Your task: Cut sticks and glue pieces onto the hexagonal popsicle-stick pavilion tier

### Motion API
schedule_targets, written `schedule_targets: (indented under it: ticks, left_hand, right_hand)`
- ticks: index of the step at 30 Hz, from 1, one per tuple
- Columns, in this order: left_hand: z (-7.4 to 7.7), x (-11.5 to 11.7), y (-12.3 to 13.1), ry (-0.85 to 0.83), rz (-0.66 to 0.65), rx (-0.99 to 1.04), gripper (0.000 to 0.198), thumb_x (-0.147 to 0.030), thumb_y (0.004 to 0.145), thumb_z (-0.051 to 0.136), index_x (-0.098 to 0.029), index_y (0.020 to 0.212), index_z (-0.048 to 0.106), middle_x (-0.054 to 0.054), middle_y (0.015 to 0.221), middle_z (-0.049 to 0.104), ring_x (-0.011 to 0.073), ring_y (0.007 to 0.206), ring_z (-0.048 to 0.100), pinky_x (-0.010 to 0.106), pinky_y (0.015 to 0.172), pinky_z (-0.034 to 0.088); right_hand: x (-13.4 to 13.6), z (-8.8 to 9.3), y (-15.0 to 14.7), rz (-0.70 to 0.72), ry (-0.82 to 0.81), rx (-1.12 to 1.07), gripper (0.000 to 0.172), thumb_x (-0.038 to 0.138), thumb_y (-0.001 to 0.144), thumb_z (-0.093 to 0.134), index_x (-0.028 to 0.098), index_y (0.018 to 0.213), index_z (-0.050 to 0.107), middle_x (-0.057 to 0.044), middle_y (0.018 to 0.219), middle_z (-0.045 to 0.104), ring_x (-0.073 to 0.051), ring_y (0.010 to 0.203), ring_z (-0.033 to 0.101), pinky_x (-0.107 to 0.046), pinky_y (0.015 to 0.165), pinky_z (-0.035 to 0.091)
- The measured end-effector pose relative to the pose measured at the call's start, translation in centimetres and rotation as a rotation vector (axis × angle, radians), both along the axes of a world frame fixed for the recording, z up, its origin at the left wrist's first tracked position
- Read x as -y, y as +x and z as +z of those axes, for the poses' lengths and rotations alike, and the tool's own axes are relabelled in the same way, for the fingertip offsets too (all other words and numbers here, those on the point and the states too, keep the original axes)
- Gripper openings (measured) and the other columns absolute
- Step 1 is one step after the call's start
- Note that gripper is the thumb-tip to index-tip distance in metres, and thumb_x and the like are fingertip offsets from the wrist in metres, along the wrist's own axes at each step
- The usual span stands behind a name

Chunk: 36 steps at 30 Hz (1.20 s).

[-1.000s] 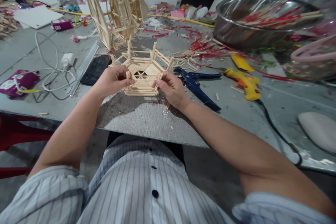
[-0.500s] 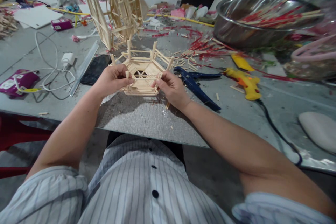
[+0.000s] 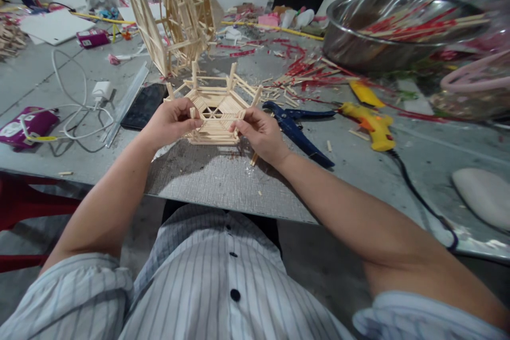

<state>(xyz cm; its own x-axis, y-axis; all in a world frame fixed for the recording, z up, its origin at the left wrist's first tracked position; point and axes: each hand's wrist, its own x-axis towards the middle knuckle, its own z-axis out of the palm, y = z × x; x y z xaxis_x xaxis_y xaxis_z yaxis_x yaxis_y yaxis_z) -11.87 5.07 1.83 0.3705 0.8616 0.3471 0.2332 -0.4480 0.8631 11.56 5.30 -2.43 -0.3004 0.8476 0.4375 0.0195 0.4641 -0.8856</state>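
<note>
A many-sided frame of pale wooden sticks (image 3: 214, 136) rests near the table's front edge, with short posts rising at its corners and a spoked opening in its middle. My left hand (image 3: 173, 121) is closed at its near left corner, thumb and fingers pinching there. At the near right corner my right hand (image 3: 258, 130) pinches the frame in the same way. The fingertips partly cover both corner posts. Close to my right hand lies a blue-handled cutter (image 3: 300, 133), and a yellow glue gun (image 3: 368, 126) lies farther right.
Behind the frame stands a taller stick structure (image 3: 175, 21). A metal basin (image 3: 358, 45) holds red-wrapped sticks at the back right. A dark phone (image 3: 144, 107), a white charger (image 3: 102, 91) with cable and a purple box (image 3: 30, 126) lie left. Stick offcuts and red scraps litter the middle.
Both hands keep their pinch on the stick frame, which stays in place. The whole view has shifted very slightly.
</note>
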Motion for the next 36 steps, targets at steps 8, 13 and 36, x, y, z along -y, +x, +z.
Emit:
schedule_targets:
  ticks: [8,13,36]
  left_hand:
    - [-0.21,-0.13,-0.2,0.0,-0.001,-0.008,0.021,-0.023,0.069,0.075,-0.018,0.071,0.055,-0.004,0.059,0.051,0.0068,0.052,0.047,0.02,0.048,0.036]
    - [-0.08,-0.04,-0.19,0.018,0.002,-0.017,0.022,-0.023,0.069,0.075,-0.017,0.07,0.054,-0.003,0.06,0.052,0.0073,0.054,0.048,0.02,0.049,0.037]
    - [-0.18,-0.21,-0.51,0.103,0.013,-0.091,0.026,-0.037,0.077,0.074,-0.017,0.073,0.057,-0.002,0.061,0.052,0.0075,0.051,0.045,0.022,0.048,0.036]
  right_hand:
    - [-0.11,-0.1,-0.17,0.022,-0.042,-0.045,0.035,0.055,0.079,0.067,0.022,0.088,0.057,0.001,0.078,0.063,-0.011,0.071,0.058,-0.028,0.064,0.047]
    - [0.03,-0.03,-0.27,0.007,-0.035,-0.025,0.032,0.052,0.08,0.067,0.022,0.085,0.056,0.001,0.075,0.062,-0.012,0.068,0.056,-0.028,0.063,0.046]
    - [-0.18,-0.19,-0.24,0.003,0.005,0.044,0.03,0.049,0.082,0.064,0.022,0.083,0.052,0.003,0.071,0.052,-0.011,0.066,0.048,-0.028,0.062,0.041]
